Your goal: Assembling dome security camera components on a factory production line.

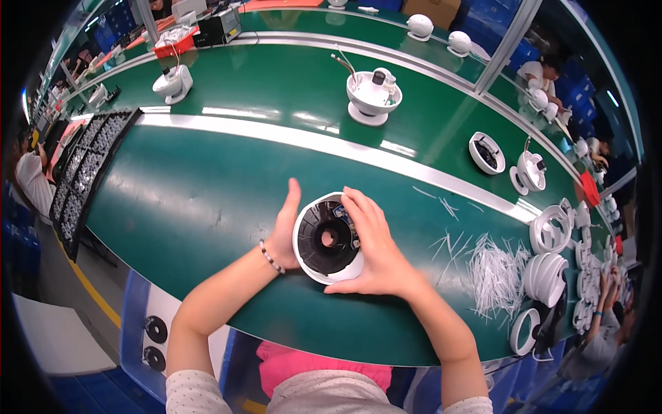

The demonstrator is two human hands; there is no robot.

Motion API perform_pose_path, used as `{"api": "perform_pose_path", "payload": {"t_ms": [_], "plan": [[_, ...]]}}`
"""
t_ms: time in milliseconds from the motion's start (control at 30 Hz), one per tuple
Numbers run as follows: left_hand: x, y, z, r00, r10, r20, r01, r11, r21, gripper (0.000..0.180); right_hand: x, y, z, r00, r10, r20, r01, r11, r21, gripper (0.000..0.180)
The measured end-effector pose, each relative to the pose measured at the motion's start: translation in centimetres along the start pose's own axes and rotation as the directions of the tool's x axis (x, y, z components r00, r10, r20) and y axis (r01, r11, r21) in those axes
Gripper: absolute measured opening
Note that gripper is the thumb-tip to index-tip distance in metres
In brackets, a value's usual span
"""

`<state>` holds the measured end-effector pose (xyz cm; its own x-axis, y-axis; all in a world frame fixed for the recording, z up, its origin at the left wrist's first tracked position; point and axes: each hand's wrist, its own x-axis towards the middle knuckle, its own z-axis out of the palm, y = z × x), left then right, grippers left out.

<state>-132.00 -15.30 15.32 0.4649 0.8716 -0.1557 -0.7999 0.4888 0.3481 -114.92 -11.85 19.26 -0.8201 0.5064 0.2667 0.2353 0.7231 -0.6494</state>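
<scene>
- Forearms enter from 6 o'clock; a bead bracelet [271, 257] sits on the left wrist.
- Housing [328, 238], a round white shell with black inner liner and central hole, rests on the green bench [193, 200] at picture centre, held between both hands.
- Left hand [284, 231]: cupped against the housing's 9 o'clock rim, thumb raised toward 12 o'clock, palm touching the shell.
- Right hand [376, 252]: wrapped around the 3 o'clock side, fingers curled over the upper rim, fingertips at a small blue part inside the liner; which fingers pinch it cannot be told.
- White strips [493, 272], a loose heap, lie on the bench at 3 o'clock, near the right forearm.
- White rings [548, 276] and further shells are stacked beyond the heap, at 3 to 4 o'clock.
- Black tray [86, 172] with many small compartments lies at 9 to 10 o'clock, well apart from the hands.
- Metal strip [345, 148] runs across at 12 o'clock, dividing the near bench from the belt [276, 90].
- Dome unit [372, 93], open-topped with wires, stands on the belt at 12 o'clock; another unit [172, 83] at 11 o'clock; a black-lined shell [487, 152] at 2 o'clock.
- Other people sit at the far rim, at 2 and 9 o'clock.
</scene>
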Motion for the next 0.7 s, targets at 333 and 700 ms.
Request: {"api": "perform_pose_path", "payload": {"t_ms": [333, 700], "plan": [[-1.6, -0.5, 0.5, 0.946, 0.322, 0.037, -0.323, 0.946, 0.025, 0.058, 0.9, -0.9, 4.7, 0.921, -0.030, -0.387, -0.029, 0.989, -0.144, 0.098], [3.5, 5.1, -4.0, 0.799, 0.426, -0.425, -0.435, 0.897, 0.082, 0.034, -4.9, -2.9, 0.0, 0.952, -0.143, -0.271, 0.019, 0.910, -0.413, 0.072]]}}
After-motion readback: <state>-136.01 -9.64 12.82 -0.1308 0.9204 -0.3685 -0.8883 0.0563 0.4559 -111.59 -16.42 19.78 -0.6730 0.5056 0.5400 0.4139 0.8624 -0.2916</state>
